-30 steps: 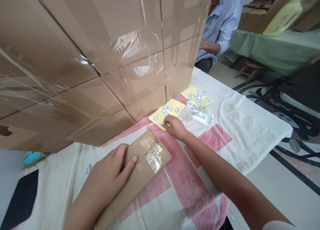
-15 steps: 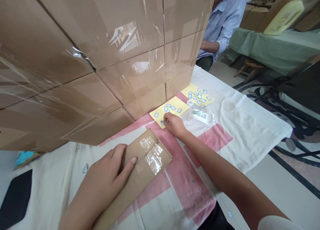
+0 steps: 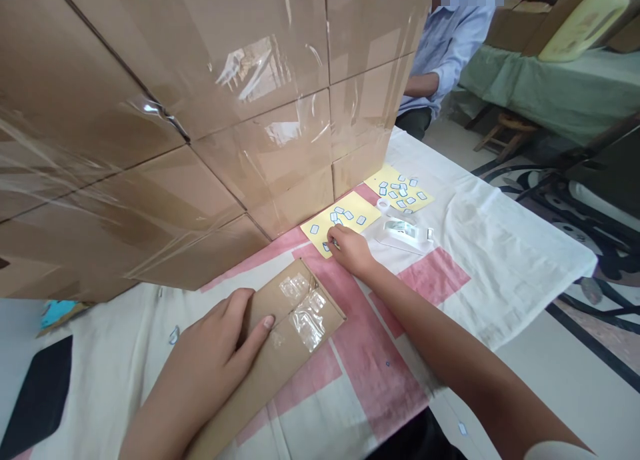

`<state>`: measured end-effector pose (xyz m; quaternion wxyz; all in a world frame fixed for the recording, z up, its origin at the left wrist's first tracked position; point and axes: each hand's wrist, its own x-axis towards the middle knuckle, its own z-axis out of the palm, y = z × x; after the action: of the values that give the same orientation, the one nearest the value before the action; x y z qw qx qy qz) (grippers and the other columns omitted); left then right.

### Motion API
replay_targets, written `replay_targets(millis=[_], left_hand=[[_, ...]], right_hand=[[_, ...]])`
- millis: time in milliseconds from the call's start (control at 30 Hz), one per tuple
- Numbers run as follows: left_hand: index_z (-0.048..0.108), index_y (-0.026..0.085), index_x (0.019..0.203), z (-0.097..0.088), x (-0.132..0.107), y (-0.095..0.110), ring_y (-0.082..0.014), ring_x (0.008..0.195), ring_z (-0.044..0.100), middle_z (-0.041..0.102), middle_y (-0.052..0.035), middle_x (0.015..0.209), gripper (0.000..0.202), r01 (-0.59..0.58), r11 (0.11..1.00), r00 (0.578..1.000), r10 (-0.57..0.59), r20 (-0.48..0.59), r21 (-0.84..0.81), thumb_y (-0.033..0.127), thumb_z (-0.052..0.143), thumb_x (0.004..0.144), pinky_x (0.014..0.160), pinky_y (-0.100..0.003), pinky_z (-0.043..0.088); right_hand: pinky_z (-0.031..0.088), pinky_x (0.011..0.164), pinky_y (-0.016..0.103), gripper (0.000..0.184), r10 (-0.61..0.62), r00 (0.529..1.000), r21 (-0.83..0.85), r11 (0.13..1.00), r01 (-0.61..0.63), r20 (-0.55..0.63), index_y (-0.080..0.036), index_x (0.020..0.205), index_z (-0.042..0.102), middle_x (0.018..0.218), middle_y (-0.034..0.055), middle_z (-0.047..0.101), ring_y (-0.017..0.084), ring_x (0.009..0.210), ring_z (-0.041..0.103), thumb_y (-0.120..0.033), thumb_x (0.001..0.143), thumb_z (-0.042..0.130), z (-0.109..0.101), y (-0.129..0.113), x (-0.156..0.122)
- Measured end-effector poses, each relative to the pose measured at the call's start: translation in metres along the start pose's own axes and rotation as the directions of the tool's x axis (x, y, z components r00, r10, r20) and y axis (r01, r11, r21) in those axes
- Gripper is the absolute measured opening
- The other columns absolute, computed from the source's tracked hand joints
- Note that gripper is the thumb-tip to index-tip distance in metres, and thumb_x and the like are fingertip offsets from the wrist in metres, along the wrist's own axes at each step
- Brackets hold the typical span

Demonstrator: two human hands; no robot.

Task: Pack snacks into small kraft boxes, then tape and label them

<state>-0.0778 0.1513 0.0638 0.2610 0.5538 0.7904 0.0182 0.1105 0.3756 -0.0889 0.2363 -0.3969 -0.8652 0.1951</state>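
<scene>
My left hand lies flat on a small flat cardboard box sealed with clear tape, fingers spread, thumb along its top. My right hand reaches forward to a yellow sheet dotted with several small blue-edged stickers. Its fingers are pinched together at the sheet's near edge on one small sticker. A second yellow sheet with several more stickers lies farther back.
A tall stack of taped cardboard cartons fills the left and centre. A clear plastic tape dispenser sits right of the sheets on the white-and-pink cloth. A person in a blue shirt sits behind. A dark flat object lies at the left.
Almost nothing moved. The camera shifted slightly; my right hand's fingers stay pinched at the yellow sheet's edge and my left hand stays on the box.
</scene>
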Motion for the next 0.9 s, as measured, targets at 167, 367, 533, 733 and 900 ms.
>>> replay_targets(millis=[167, 367, 533, 733, 900], left_hand=[[0.041, 0.031, 0.102, 0.0012, 0.0007, -0.0015, -0.0262, 0.09, 0.058, 0.062, 0.0005, 0.097, 0.046, -0.009, 1.0, 1.0, 0.009, 0.001, -0.003, 0.074, 0.026, 0.094, 0.077, -0.042, 0.041], [0.042, 0.03, 0.103, 0.0, 0.0001, -0.0023, -0.0267, 0.09, 0.059, 0.063, -0.0003, 0.097, 0.047, -0.009, 1.0, 1.0, 0.009, -0.001, -0.005, 0.074, 0.026, 0.094, 0.075, -0.04, 0.041], [0.043, 0.03, 0.101, -0.0007, 0.0, -0.0014, -0.027, 0.091, 0.059, 0.064, -0.0005, 0.097, 0.046, -0.01, 1.0, 1.0, 0.01, -0.006, -0.004, 0.073, 0.027, 0.094, 0.075, -0.04, 0.041], [0.044, 0.03, 0.104, -0.0018, -0.0025, 0.0014, -0.0269, 0.09, 0.06, 0.064, -0.0008, 0.098, 0.042, -0.02, 1.0, 1.0, 0.02, -0.002, -0.013, 0.069, 0.028, 0.096, 0.076, -0.041, 0.041], [0.043, 0.03, 0.103, -0.0021, -0.0036, 0.0015, -0.0278, 0.09, 0.06, 0.063, -0.0015, 0.097, 0.042, -0.029, 1.0, 1.0, 0.029, -0.01, -0.006, 0.069, 0.028, 0.096, 0.076, -0.041, 0.041]], right_hand=[[0.035, 0.065, 0.028, 0.008, 0.012, 1.0, -0.014, 1.0, -0.012, 0.008, -0.022, 0.088, 0.056, 0.093, 0.0046, 0.065, 0.019, 0.086, 0.059, -0.014, 0.091, 0.056, -0.0006, -0.0008, -0.0008], [0.039, 0.068, 0.029, 0.005, 0.016, 1.0, 0.012, 1.0, -0.017, 0.011, -0.022, 0.097, 0.057, 0.1, 0.0044, 0.067, 0.02, 0.09, 0.062, -0.019, 0.093, 0.056, 0.0006, 0.0004, -0.0011], [0.043, 0.075, 0.03, 0.028, -0.057, 0.998, -0.008, 0.998, 0.057, 0.017, -0.023, 0.12, 0.056, 0.114, 0.0059, 0.067, 0.022, 0.1, 0.063, -0.016, 0.093, 0.054, -0.0011, 0.0001, -0.0036], [0.044, 0.078, 0.028, 0.027, -0.114, 0.991, -0.027, 0.993, 0.116, 0.063, -0.023, 0.104, 0.064, 0.107, 0.0054, 0.066, 0.02, 0.096, 0.062, -0.007, 0.093, 0.045, -0.0061, -0.0021, -0.0041], [0.045, 0.079, 0.027, 0.026, -0.177, 0.982, 0.054, 0.983, 0.173, 0.067, -0.022, 0.083, 0.069, 0.106, 0.0048, 0.066, 0.018, 0.095, 0.063, -0.004, 0.087, 0.05, -0.0039, 0.0023, -0.0037]])
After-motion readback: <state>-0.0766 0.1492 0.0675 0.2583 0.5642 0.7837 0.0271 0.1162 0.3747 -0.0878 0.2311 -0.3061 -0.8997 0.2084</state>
